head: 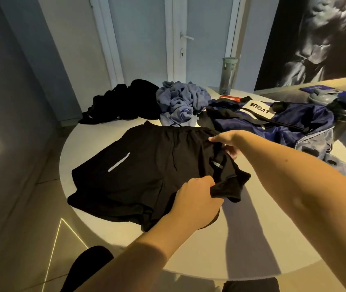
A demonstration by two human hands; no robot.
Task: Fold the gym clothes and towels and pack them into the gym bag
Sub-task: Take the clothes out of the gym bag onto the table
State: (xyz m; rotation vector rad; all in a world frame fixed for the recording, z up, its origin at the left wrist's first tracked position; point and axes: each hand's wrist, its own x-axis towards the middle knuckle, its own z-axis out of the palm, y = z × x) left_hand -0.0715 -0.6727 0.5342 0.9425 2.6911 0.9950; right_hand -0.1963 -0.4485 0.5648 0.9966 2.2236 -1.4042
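Shorts of thin black fabric (pixel 146 165), hem pinched in left hand (pixel 197 199), waistband gripped in right hand (pixel 226 142) beyond, seemingly await folding in half.

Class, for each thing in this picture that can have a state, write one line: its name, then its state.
Black sports shorts, spread flat, unfolded, right edge lifted.
Left hand, gripping the shorts' hem.
Right hand, holding the shorts' right side.
Crumpled blue cloth, unfolded heap.
Black clothes pile, unfolded.
Navy nylon gym bag, slumped flat.
Green plastic tumbler, upright, lidded.
Black shaker bottle, upright, capped.
White door, shut.
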